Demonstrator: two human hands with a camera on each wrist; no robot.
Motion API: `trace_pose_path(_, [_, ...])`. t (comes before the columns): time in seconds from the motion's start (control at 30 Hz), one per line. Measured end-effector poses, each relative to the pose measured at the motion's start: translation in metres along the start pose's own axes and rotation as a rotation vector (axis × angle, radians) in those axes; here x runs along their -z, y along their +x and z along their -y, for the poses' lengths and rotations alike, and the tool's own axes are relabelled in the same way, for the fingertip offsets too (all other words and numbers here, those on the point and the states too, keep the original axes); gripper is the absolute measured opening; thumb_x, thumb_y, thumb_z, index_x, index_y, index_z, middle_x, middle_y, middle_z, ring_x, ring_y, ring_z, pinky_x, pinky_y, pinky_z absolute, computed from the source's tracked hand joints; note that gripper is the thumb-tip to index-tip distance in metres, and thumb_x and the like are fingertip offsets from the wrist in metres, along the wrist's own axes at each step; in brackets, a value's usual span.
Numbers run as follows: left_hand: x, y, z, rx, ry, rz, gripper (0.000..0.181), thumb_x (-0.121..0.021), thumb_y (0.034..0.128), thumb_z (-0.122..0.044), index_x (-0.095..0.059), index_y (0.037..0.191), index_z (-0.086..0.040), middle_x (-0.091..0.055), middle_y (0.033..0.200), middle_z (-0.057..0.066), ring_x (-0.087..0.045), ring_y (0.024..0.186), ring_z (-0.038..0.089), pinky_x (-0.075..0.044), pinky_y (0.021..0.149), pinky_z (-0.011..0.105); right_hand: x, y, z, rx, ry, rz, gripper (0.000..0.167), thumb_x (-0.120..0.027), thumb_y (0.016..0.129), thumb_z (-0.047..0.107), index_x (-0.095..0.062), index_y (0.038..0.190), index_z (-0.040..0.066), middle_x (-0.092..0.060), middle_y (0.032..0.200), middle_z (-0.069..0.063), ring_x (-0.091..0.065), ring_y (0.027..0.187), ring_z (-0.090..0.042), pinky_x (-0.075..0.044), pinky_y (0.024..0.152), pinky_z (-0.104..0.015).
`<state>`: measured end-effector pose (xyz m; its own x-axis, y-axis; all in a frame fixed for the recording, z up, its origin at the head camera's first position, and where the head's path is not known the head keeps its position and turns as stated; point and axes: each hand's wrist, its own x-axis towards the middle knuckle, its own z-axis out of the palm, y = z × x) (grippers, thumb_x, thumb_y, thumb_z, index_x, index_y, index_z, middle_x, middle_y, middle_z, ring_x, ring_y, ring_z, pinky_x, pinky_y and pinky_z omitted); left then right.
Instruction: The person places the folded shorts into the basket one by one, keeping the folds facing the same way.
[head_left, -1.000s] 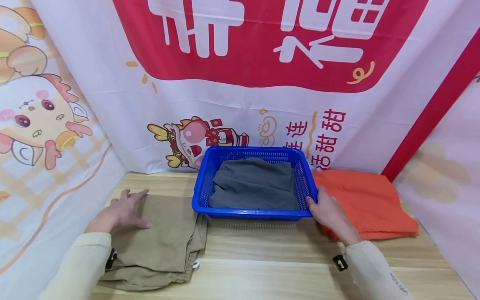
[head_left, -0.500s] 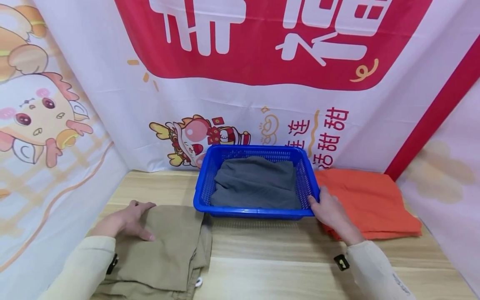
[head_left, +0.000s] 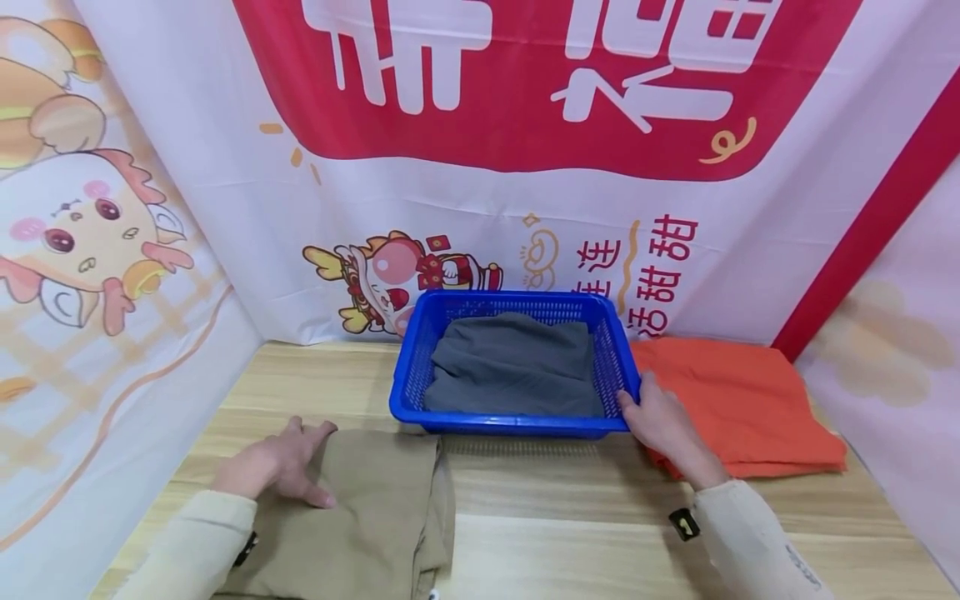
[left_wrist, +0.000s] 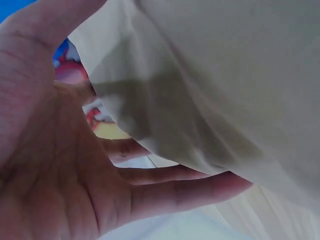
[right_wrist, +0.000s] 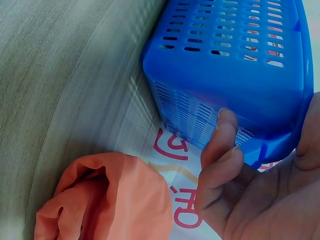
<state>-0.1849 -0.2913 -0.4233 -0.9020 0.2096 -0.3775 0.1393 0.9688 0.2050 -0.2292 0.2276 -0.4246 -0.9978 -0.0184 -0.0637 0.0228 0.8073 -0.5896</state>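
Folded khaki pants point(head_left: 375, 517) lie on the table at the front left. My left hand point(head_left: 281, 467) holds their left edge, thumb on top; in the left wrist view the fingers point(left_wrist: 185, 195) reach beneath the cloth point(left_wrist: 235, 85). A blue plastic basket point(head_left: 510, 422) stands at the middle back with a folded dark grey garment point(head_left: 513, 367) inside. My right hand point(head_left: 663, 425) grips the basket's right rim near the front corner. In the right wrist view its curled fingers point(right_wrist: 222, 155) sit against the outer wall of the basket point(right_wrist: 215, 80).
A folded orange garment point(head_left: 738, 408) lies right of the basket, beside my right hand. The wooden table point(head_left: 562, 517) ends at a printed white cloth backdrop point(head_left: 465, 196), with printed cloth walls at left and right.
My left hand has drawn the khaki pants toward me and to the right, opening a gap to the table's back left. The right hand and basket have stayed in place.
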Motion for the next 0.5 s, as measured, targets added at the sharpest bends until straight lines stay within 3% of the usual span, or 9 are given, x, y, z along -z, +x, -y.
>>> trace_pose_path(0.23, [-0.008,0.001,-0.040,-0.015,0.048,-0.006,0.116,-0.094,0.0595,-0.052,-0.040,0.143,0.007,-0.043,0.125,0.045,-0.047,0.118,0.061,-0.048,0.086,0.070,0.000,-0.001,0.000,-0.003,-0.008,-0.009,0.048,-0.049,0.105,0.025,-0.037,0.131,-0.014,-0.063,0.100,-0.027,-0.063,0.079,-0.032,-0.053,0.066,-0.043])
trace_pose_path(0.4, [-0.020,0.004,-0.074,-0.025,0.111,-0.057,0.112,-0.088,0.0678,-0.057,-0.041,0.141,0.013,-0.049,0.120,0.045,-0.048,0.117,0.060,-0.044,0.097,0.065,-0.001,-0.001,0.000,-0.005,-0.008,-0.017,0.047,-0.049,0.104,0.025,-0.037,0.131,-0.013,-0.063,0.099,-0.026,-0.063,0.080,-0.032,-0.052,0.066,-0.043])
trace_pose_path(0.5, [-0.026,0.008,-0.095,-0.008,0.140,-0.078,0.112,-0.089,0.0668,-0.057,-0.043,0.141,0.013,-0.051,0.117,0.044,-0.052,0.111,0.054,-0.046,0.097,0.060,-0.001,-0.001,0.000,0.000,-0.006,-0.016,0.047,-0.049,0.105,0.025,-0.037,0.130,-0.013,-0.063,0.098,-0.025,-0.063,0.078,-0.032,-0.052,0.064,-0.042])
